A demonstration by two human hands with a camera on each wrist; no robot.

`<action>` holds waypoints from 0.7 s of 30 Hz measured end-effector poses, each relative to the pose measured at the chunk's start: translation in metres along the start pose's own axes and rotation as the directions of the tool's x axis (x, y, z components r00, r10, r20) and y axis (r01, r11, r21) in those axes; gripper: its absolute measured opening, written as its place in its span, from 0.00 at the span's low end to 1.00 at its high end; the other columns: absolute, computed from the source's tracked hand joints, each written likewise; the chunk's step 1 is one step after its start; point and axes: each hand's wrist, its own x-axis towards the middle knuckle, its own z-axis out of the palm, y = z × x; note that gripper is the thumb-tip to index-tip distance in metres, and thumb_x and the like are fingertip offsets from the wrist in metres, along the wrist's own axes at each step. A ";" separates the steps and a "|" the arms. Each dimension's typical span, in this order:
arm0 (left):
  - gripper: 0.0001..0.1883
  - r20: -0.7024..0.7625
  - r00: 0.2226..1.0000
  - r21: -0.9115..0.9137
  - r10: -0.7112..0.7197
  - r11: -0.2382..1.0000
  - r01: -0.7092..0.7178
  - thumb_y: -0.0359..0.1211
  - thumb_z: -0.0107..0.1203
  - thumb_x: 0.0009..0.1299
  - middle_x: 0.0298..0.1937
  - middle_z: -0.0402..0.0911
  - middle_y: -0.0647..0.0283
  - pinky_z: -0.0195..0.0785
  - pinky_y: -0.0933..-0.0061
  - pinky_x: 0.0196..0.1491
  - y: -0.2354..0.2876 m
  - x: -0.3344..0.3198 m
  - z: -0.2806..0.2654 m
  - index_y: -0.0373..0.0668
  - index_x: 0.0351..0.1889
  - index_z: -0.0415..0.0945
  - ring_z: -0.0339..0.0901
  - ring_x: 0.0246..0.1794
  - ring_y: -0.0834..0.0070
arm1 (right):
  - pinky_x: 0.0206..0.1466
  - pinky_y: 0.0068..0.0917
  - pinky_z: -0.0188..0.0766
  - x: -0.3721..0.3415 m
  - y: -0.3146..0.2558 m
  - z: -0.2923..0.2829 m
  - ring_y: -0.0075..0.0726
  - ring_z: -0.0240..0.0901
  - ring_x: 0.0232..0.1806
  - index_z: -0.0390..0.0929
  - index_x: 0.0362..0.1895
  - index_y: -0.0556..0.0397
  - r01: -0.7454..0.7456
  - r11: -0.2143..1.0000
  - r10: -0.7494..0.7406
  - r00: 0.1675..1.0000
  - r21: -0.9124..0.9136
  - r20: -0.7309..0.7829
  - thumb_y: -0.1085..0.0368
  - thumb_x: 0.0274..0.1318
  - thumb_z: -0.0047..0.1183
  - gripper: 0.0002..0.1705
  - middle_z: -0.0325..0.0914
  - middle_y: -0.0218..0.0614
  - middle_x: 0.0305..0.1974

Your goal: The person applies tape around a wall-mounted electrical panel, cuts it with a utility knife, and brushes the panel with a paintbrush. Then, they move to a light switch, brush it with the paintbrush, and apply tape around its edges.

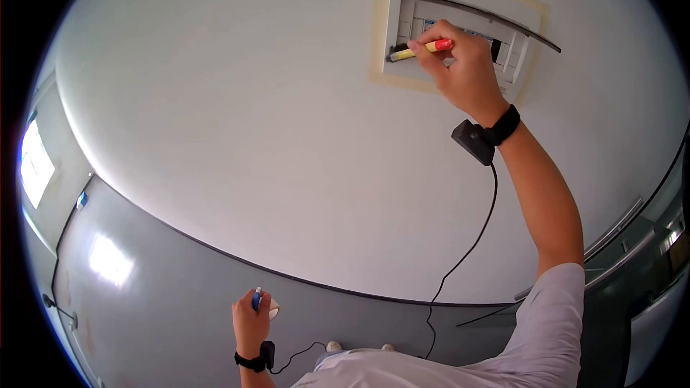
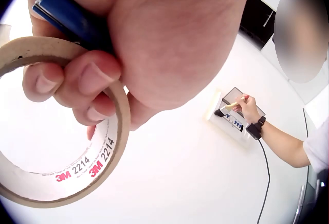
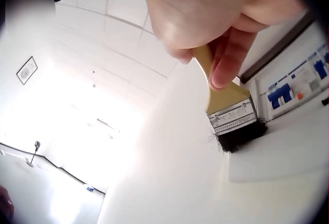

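My right hand (image 1: 463,68) grips a flat paintbrush (image 3: 229,93) by its yellow, red-ended handle. Its dark bristles (image 3: 241,136) lie at the lower left corner of a white electrical breaker box (image 1: 393,18) set in the wall. Blue switches (image 3: 280,95) show inside, under a raised cover with a dark edge (image 1: 481,12). Low down, away from the wall box, my left hand (image 1: 250,327) holds a roll of masking tape (image 2: 122,123) hung over its fingers. A blue, flat-sided object (image 2: 77,18) is gripped in the same hand; its kind is hidden by the palm.
Pale masking tape (image 1: 377,29) frames the box on the white wall (image 1: 251,136). Black cables (image 1: 478,233) run down from both wrist cameras. Metal rails (image 1: 618,226) stand at the right. Grey floor (image 1: 180,273) lies below, with my shoes (image 1: 333,346) near the wall's foot.
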 end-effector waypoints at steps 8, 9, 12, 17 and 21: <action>0.15 -0.014 1.000 0.012 -0.006 1.000 0.006 0.36 0.62 0.78 0.28 0.84 0.45 0.74 0.57 0.35 0.001 -0.005 0.003 0.31 0.38 0.85 0.81 0.27 0.47 | 0.39 0.25 0.83 -0.003 0.003 -0.001 0.33 0.89 0.34 0.81 0.41 0.58 0.003 0.994 -0.004 1.000 0.107 0.006 0.63 0.73 0.67 0.11 0.89 0.40 0.33; 0.14 -0.012 1.000 0.017 -0.007 1.000 0.007 0.35 0.63 0.78 0.27 0.84 0.45 0.73 0.57 0.35 0.004 -0.006 0.006 0.30 0.38 0.84 0.80 0.25 0.50 | 0.39 0.25 0.83 -0.003 0.003 -0.005 0.33 0.89 0.34 0.81 0.41 0.58 0.005 0.995 -0.006 1.000 0.103 0.003 0.63 0.73 0.67 0.11 0.89 0.40 0.33; 0.14 -0.012 1.000 -0.016 -0.015 1.000 0.015 0.35 0.63 0.78 0.28 0.84 0.44 0.74 0.56 0.35 0.008 -0.008 0.007 0.30 0.38 0.84 0.80 0.26 0.48 | 0.41 0.26 0.84 -0.001 0.000 -0.006 0.34 0.88 0.32 0.81 0.41 0.57 -0.165 0.970 0.152 0.985 0.180 0.086 0.64 0.73 0.67 0.11 0.89 0.40 0.34; 0.15 -0.009 1.000 0.011 0.007 1.000 -0.007 0.37 0.63 0.78 0.28 0.84 0.43 0.74 0.56 0.35 0.006 -0.008 0.009 0.31 0.37 0.84 0.81 0.28 0.44 | 0.41 0.26 0.83 -0.003 -0.007 -0.006 0.31 0.85 0.30 0.81 0.41 0.58 -0.107 0.983 0.089 0.988 0.149 0.128 0.64 0.73 0.67 0.11 0.89 0.38 0.32; 0.15 -0.014 1.000 0.025 0.011 1.000 -0.011 0.37 0.63 0.77 0.28 0.84 0.43 0.72 0.53 0.34 0.001 -0.009 0.006 0.32 0.36 0.83 0.80 0.28 0.40 | 0.44 0.26 0.83 -0.020 -0.013 -0.011 0.31 0.85 0.32 0.81 0.40 0.57 -0.229 0.933 0.214 0.973 0.279 0.083 0.64 0.73 0.66 0.10 0.90 0.37 0.34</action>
